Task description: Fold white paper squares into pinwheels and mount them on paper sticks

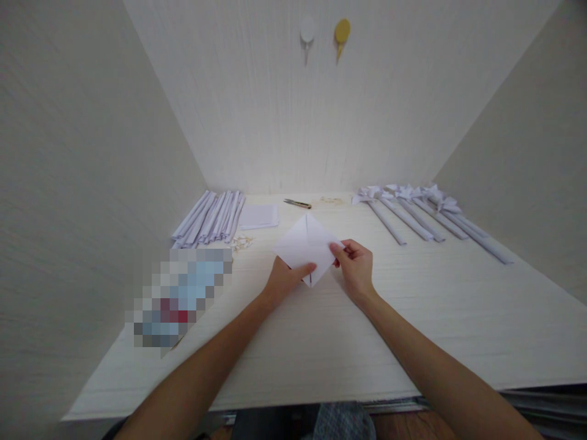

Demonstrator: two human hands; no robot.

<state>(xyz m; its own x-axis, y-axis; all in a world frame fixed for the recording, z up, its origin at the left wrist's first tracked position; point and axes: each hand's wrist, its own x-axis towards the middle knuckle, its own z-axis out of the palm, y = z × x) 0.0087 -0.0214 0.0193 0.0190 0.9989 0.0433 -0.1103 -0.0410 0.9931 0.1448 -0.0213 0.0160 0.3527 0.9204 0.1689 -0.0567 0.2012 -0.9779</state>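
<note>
A square sheet of white paper (307, 241), turned corner-up and marked with crease lines, is held above the table between both hands. My left hand (287, 278) grips its lower left edge, thumb lying on top and the fingers hidden beneath. At the right corner, my right hand (355, 263) pinches the paper between thumb and fingers. Beyond the sheet lie small thread snips (298, 203) with a tan handle.
Rolled paper tubes (213, 217) lie bunched at the back left, beside a stack of white sheets (259, 216). Paper flowers on stems (408, 211) rest at the back right. A blurred-out item (183, 299) sits at left. Walls enclose the table (440, 330) on three sides.
</note>
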